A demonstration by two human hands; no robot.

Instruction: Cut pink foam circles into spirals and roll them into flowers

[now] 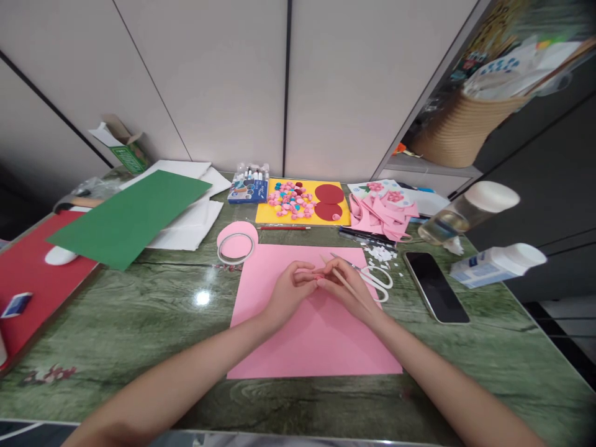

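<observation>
My left hand [289,290] and my right hand [352,290] meet fingertip to fingertip above a pink sheet of paper [307,347]. Between the fingertips is a small pinkish-red piece [318,279], mostly hidden, which looks like rolled paper. A thin wooden stick [343,283] lies slantwise across my right hand, held among its fingers. Right beside that hand, scissors with white handles [384,284] lie partly on the sheet. A roll of tape [235,249] rests on a pink paper circle [251,228] at the sheet's upper left corner.
Pink and coloured paper balls [291,200] and dark red circles [329,194] lie on a yellow sheet [265,216]. Pink scraps [384,214], white bits [382,254] and a phone [435,287] are to the right, beside bottles [498,265]. Green paper [130,214] lies left.
</observation>
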